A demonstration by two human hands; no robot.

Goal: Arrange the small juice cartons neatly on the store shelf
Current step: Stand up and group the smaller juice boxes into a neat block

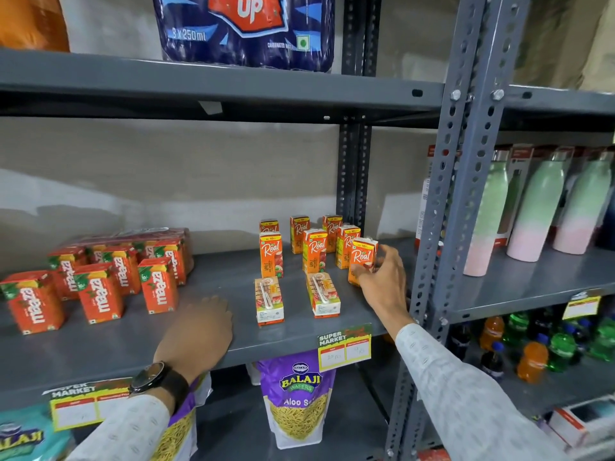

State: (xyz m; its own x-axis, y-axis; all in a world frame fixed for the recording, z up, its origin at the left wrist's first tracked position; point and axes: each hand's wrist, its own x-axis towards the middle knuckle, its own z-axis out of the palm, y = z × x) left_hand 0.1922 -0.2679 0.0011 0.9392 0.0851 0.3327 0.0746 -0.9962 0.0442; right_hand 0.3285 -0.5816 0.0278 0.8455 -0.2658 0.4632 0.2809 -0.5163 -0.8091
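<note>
Several small orange Real juice cartons [314, 250] stand in rows on the grey shelf [233, 281]. Two more cartons lie flat in front, one on the left [269, 301] and one on the right [322, 295]. My right hand [382, 277] grips an upright Real carton [362, 259] at the right end of the group. My left hand [196, 331] rests palm-down on the shelf's front edge, holding nothing, between the two groups of cartons. A cluster of red Maaza cartons [103, 284] stands at the left of the shelf.
A slotted grey upright [442, 207] stands just right of my right hand. Pastel bottles [539, 211] fill the neighbouring shelf. A blue soda multipack [246, 28] sits on the shelf above. Balaji snack bags [296, 397] and soft-drink bottles [532, 357] are below.
</note>
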